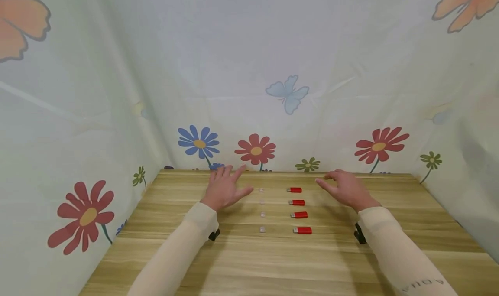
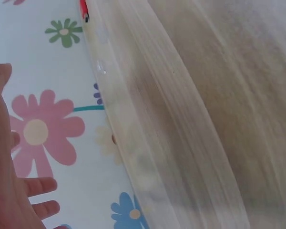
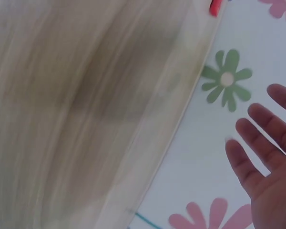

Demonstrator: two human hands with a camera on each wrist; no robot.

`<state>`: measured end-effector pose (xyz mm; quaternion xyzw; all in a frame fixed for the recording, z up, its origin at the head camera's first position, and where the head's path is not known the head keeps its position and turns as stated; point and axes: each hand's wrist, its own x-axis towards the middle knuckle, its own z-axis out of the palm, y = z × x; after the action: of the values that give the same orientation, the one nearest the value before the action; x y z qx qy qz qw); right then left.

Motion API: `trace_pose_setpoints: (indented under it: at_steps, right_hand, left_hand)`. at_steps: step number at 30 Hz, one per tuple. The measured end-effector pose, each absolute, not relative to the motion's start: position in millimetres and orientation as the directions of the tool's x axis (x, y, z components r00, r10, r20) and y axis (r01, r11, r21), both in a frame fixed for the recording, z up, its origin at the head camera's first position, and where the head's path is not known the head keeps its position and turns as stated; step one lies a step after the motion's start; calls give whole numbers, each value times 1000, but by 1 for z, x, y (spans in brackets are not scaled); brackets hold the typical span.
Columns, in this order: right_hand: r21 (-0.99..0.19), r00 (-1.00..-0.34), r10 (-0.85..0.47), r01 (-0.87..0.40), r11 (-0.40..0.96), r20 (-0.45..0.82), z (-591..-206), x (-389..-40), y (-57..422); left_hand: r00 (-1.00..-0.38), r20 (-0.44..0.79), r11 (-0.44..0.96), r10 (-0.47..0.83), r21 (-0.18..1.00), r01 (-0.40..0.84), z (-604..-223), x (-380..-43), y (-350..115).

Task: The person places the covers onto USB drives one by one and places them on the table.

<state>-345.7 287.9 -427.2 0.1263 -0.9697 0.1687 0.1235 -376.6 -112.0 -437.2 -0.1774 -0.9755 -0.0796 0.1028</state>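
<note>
Several red USB flash drives [image 1: 302, 230] lie in a column on the wooden table, their metal plugs pointing left. To their left runs a matching column of small clear caps [image 1: 262, 229]. My left hand [image 1: 225, 187] hovers left of the caps, fingers spread and holding nothing; its thumb is near the farthest caps. On the other side, my right hand [image 1: 348, 190] is held right of the drives with nothing in it, fingers extended in the right wrist view. One flash drive [image 2: 84, 10] and a clear cap [image 2: 101, 67] show at the table edge in the left wrist view.
A wood-grain table [image 1: 249, 265] fills the lower part of the head view. White curtain [image 1: 234, 70] printed with flowers and butterflies rises behind it and along both sides. Dark wrist cameras [image 1: 360, 234] sit below the cream sleeves [image 1: 393, 244].
</note>
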Motion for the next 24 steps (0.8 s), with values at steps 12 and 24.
trace_pose_setpoints:
  at_steps: [12,24]
  right_hand:
    - [-313,-864,-389,-483,818,318,-423,-338,262]
    - [-355,-850,-479,-527,772,219,-421,-323,249]
  left_hand:
    - [-834,212,842,509,76,534,-425,-346,-93]
    - [-729,35,730,684,-25,683,-424,-317,-73]
